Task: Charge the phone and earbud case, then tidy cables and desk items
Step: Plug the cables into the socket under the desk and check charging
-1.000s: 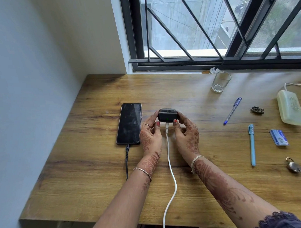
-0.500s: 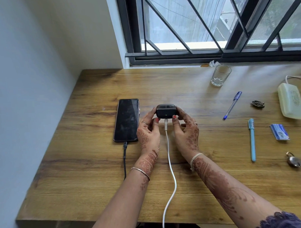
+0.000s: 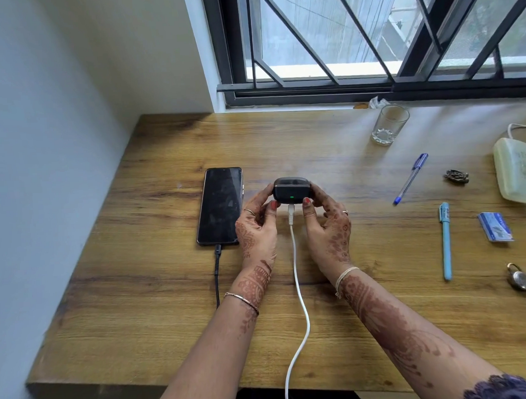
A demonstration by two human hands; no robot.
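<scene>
A black earbud case [image 3: 292, 190] with a small green light sits mid-desk, a white cable [image 3: 297, 287] plugged into its near side. My left hand [image 3: 257, 229] holds its left end with thumb and fingers, and my right hand [image 3: 328, 224] holds its right end the same way. A black phone [image 3: 220, 205] lies face up just left of my left hand, with a black cable [image 3: 217, 272] plugged into its near end. Both cables run off the desk's front edge.
On the wooden desk [image 3: 140, 293], to the right lie a drinking glass [image 3: 389, 124], a blue-capped pen [image 3: 410, 179], a light blue pen [image 3: 446, 240], a small blue card [image 3: 495, 225], a padlock [image 3: 519, 278], a small dark trinket [image 3: 456, 176] and a pale adapter box [image 3: 515, 169]. A wall bounds the left edge.
The hands keep their hold on the earbud case; the case's green light shows again. The view has shifted slightly; nothing on the desk has moved.
</scene>
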